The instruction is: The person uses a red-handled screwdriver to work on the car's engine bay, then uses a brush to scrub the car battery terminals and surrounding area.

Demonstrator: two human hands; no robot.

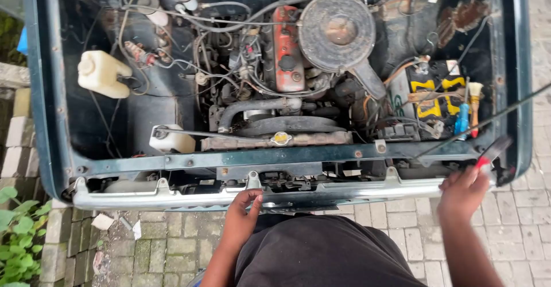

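**Hands at the bumper, red-handled tool in the right**

Right hand [464, 190], at about 4 o'clock in the view: fingers curled around a tool [492, 151] with a red and black handle, blurred, pointing up toward 1 o'clock; exact kind of tool impossible to tell. Just beside it, at 2 o'clock, a thin dark rod [505, 112] running slantwise from the front panel up past the right edge of the bay.

Left hand [242, 213], near 6 o'clock: holding nothing, fingers loosely bent, fingertips touching the lower edge of the chrome bumper [172, 198].

Beyond the bumper, toward 12 o'clock: open engine bay. Radiator cap [280, 138] at centre, just behind the front panel. Red valve cover [287, 49] and round air cleaner [336, 31] further up. Battery [430, 97] at 3 o'clock, with a brush [474, 106] and a blue-handled item upright just beside it. White tank [103, 73] at 10 o'clock, smaller white tank [171, 139] at 8 o'clock near the panel.

Below: grey paving [516, 229], green leaves [20, 229] at 8 o'clock, dark clothing at 6 o'clock.
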